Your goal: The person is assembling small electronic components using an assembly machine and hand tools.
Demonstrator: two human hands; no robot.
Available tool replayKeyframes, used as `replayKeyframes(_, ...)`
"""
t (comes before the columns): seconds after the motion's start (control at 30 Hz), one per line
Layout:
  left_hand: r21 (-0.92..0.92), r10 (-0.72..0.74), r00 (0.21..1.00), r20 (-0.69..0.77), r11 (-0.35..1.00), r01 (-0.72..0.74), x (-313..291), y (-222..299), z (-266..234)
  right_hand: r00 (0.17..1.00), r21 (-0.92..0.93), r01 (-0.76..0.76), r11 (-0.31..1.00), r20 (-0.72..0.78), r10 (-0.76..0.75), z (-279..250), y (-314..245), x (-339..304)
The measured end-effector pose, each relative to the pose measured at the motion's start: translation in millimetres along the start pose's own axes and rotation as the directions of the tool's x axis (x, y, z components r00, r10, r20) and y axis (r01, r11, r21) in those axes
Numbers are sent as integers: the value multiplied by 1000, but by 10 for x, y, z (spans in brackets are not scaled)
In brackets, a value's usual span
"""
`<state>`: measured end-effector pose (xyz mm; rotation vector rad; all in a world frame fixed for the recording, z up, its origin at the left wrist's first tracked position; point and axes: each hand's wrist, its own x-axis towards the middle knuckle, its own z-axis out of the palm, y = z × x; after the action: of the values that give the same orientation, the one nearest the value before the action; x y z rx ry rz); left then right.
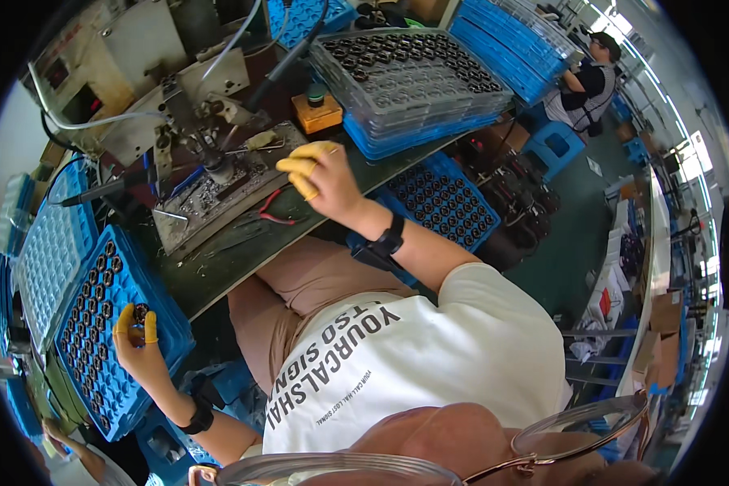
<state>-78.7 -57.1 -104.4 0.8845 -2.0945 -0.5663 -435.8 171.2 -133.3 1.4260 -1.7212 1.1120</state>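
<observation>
My left hand (138,344), with yellow finger covers, is over a blue tray (170,324) at the lower left. Its fingertips close around a small dark ring-shaped part (142,313). Rows of similar parts fill much of that tray, while some pockets near the hand hold none. My right hand (326,180), also in yellow finger covers, hovers above the bench's front edge with its fingers bent together. What it holds, if anything, cannot be made out. Left of it is a bench machine (211,154) on a metal base plate littered with scraps. Red-handled pliers (274,212) lie in front.
Stacked clear trays of dark parts (413,93) stand at the right of the bench, beside an orange box (317,116). Another blue tray (449,206) sits below the bench edge. Cables and a hose hang around the machine. A person (587,81) sits at the far right.
</observation>
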Motion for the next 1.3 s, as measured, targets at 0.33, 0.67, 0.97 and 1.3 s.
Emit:
replayKeyframes(0.33,115,-3,1000,5,993,3,-110,68,-33,976,-79,-90,993,191,104,137,-81,-134)
replayKeyframes(0.67,84,-26,998,-60,996,31,-51,129,66,985,-115,-80,990,146,97,148,-29,-106)
replayKeyframes(0.97,158,-28,998,-64,987,38,-81,275,18,977,-110,-82,991,189,102,171,-68,-101)
replayKeyframes(1.3,202,-33,999,-11,979,34,-60,282,12,972,-130,-67,989,215,94,182,-49,-93)
